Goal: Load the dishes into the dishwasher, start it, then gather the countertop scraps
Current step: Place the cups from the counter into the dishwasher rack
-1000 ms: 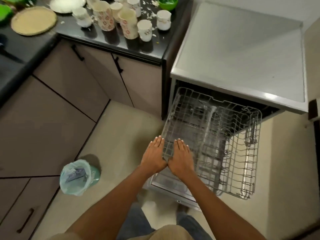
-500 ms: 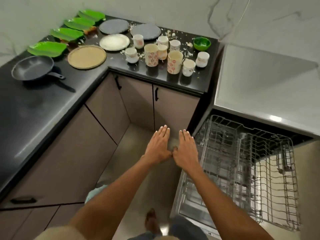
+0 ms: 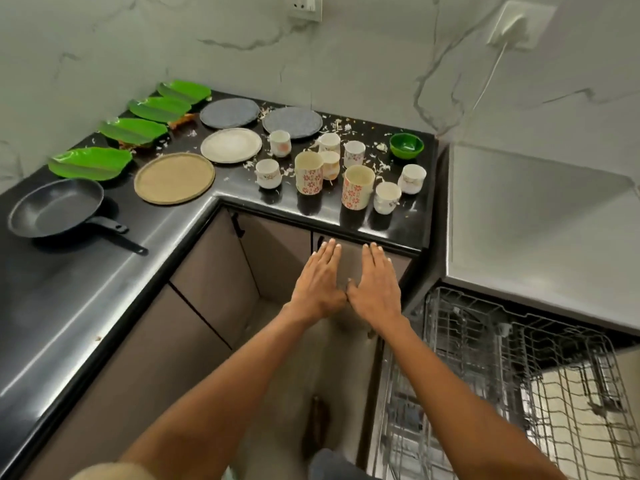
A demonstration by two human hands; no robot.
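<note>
Both hands empty, fingers straight and flat: left hand (image 3: 320, 284), right hand (image 3: 375, 289), thumbs touching, held below the worktop (image 3: 381, 221) front edge. Cups (image 3: 358, 187) stand directly beyond the fingertips near that edge; dishwasher rack (image 3: 519, 368) lies right, nearer the right hand

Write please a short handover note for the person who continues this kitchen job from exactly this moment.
Left hand and right hand: both open, flat, side by side in front of the cabinet, holding nothing.
Dishwasher rack is pulled out at lower right; no dishes show in it.
All dishes are on the black countertop: cups, plates, green leaf plates, green bowl, frying pan.
Scraps lie scattered among the cups.
Done: rack out. Left: load, start, gather scraps.
</note>
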